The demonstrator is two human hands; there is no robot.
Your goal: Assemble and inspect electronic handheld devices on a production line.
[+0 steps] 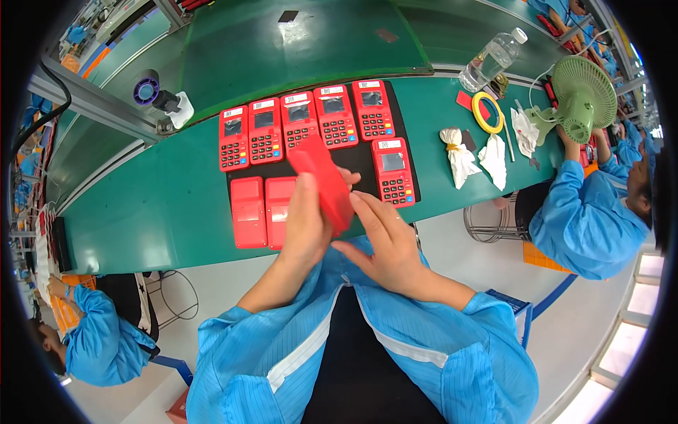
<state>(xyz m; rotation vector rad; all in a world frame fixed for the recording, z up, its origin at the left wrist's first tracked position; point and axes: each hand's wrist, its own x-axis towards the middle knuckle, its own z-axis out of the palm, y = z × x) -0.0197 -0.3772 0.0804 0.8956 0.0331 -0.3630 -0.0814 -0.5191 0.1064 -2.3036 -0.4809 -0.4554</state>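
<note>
A red card payment terminal (pixel 321 182) is in my left hand (pixel 305 230), raised above the near edge of the bench and tilted, with its plain back or side toward me. The left fingers wrap around it, their tips showing on its right side. Beside its lower right edge is my right hand (pixel 388 247), fingers stretched and thumb apart; whether the fingertips touch it I cannot tell. Several red terminals with keypads up (pixel 265 131) lie in a row on a black mat (pixel 360 169). One more keypad terminal (pixel 393 172) lies at the mat's right, and two face down (pixel 248 212) at its near left.
Right of the mat lie crumpled white wrappings (pixel 459 159), a yellow tape roll (pixel 487 113), a water bottle (pixel 493 58) and a green fan (pixel 583 95). A purple-black device on a stand (pixel 159 95) is at the left. Co-workers in blue sit on both sides.
</note>
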